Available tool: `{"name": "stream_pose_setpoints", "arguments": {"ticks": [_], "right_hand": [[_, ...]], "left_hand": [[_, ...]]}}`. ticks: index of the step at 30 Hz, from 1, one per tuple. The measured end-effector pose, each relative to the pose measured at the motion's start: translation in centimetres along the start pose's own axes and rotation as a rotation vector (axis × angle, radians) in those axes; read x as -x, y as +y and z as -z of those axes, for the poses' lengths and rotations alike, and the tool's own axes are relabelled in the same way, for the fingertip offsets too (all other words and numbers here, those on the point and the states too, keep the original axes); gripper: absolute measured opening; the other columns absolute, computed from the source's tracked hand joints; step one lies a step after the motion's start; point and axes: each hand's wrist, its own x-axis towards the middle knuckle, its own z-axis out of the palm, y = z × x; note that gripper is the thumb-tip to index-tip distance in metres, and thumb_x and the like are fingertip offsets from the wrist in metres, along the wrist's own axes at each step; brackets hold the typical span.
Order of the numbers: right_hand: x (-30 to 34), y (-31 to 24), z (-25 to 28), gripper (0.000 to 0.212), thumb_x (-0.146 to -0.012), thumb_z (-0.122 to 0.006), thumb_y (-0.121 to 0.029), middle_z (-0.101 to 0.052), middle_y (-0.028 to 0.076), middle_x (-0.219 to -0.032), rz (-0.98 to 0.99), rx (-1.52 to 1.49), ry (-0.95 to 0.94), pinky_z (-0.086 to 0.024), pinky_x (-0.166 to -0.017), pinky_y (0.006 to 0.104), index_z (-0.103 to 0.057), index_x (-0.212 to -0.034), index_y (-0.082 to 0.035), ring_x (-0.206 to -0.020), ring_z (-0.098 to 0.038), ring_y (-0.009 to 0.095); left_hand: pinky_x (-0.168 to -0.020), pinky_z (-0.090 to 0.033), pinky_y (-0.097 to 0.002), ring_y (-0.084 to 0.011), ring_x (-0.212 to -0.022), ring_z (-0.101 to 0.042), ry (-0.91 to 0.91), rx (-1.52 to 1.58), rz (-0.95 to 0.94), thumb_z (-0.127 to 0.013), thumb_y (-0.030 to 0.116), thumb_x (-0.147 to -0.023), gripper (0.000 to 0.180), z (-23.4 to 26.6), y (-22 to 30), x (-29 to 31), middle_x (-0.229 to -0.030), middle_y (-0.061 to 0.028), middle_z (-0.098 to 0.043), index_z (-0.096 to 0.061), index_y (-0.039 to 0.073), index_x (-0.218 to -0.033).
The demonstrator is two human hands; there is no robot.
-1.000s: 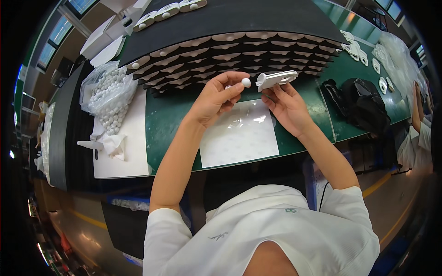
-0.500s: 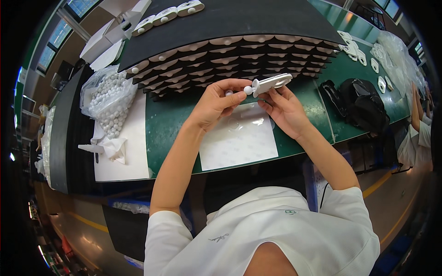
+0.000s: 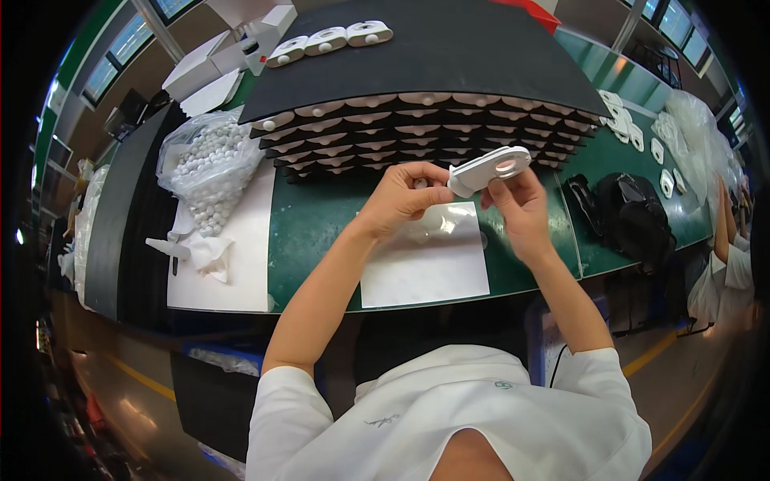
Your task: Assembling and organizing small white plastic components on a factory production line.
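Over the table's front, my right hand grips a flat white plastic part with a round hole at its far end. The part is tilted, its hole end up and to the right. My left hand is closed, thumb and forefinger pressed at the part's flared left end. A small white ball shows between the curled fingers of that hand. Whether another ball sits at the flared end is hidden by the fingertips. Below lies a white sheet with clear film on it.
Ahead stands a stack of black boards layered with similar white parts; three parts lie on top. A clear bag of white balls is at left. Several loose parts and a black bag lie at right. Another person's arm shows far right.
The ball visible between my left fingertips and the part's flared end no longer shows; the fingertips now meet that end. The view has shifted slightly, and my right thumb now lies on the part.
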Motion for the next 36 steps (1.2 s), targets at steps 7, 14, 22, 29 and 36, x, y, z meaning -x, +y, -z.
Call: {"name": "stream_pose_setpoints", "arguments": {"ticks": [7, 14, 22, 29, 36], "right_hand": [[-11.2, -8.1, -0.9, 0.026, -0.082, -0.068, -0.006, -0.065, 0.007, -0.085, 0.546, 0.511, -0.096, -0.050, -0.067, 0.0206, -0.059, -0.106, 0.000, -0.076, -0.062, 0.010], [-26.2, -6.5, -0.9, 0.036, -0.082, -0.070, -0.021, -0.066, 0.009, -0.090, -0.011, 0.847, -0.015, -0.050, -0.072, 0.0224, -0.062, -0.111, -0.001, -0.076, -0.061, 0.011], [-28.2, -5.5, -1.4, 0.039, -0.076, -0.076, -0.021, -0.065, 0.012, -0.091, -0.285, 0.857, -0.110, -0.055, -0.063, 0.0184, -0.064, -0.101, 0.005, -0.071, -0.064, 0.013], [-26.5, -8.9, 1.0, 0.030, -0.087, -0.063, -0.020, -0.065, 0.014, -0.100, -0.291, 0.749, -0.142, -0.052, -0.086, 0.0250, -0.062, -0.105, 0.004, -0.094, -0.064, 0.019], [-22.2, -9.0, -1.1, 0.022, -0.090, -0.058, -0.015, -0.065, 0.010, -0.107, 0.539, 1.152, -0.370, -0.047, -0.090, 0.0327, -0.064, -0.107, -0.003, -0.100, -0.061, 0.022]], "left_hand": [[-0.045, -0.026, -0.0165, -0.0016, -0.058, -0.040, -0.036, 0.165, 0.070, -0.073, 0.023, -0.080, 0.037, -0.1, 0.3, 0.1, -0.074, 0.0066, -0.049, -0.060, 0.005, -0.110], [-0.041, -0.026, -0.0132, -0.0025, -0.061, -0.043, -0.027, 0.354, 0.142, -0.064, 0.024, -0.088, 0.038, 0.7, 0.2, 0.0, -0.082, 0.0036, -0.054, -0.053, 0.007, -0.120], [-0.040, -0.026, -0.0150, -0.0035, -0.062, -0.044, -0.002, 0.397, 0.169, -0.060, 0.006, -0.084, 0.039, 0.6, 0.4, 0.1, -0.092, -0.0002, -0.056, -0.050, 0.004, -0.121], [-0.038, -0.028, -0.0161, -0.0058, -0.062, -0.046, -0.008, 0.448, 0.169, -0.048, -0.002, -0.084, 0.040, 0.8, 0.2, 0.1, -0.100, -0.0066, -0.056, -0.045, 0.001, -0.123], [-0.037, -0.028, -0.0161, -0.0055, -0.062, -0.045, -0.047, 0.441, 0.150, -0.053, 0.023, -0.095, 0.029, 1.0, -0.3, -0.2, -0.090, -0.0056, -0.056, -0.048, 0.003, -0.115]]}}
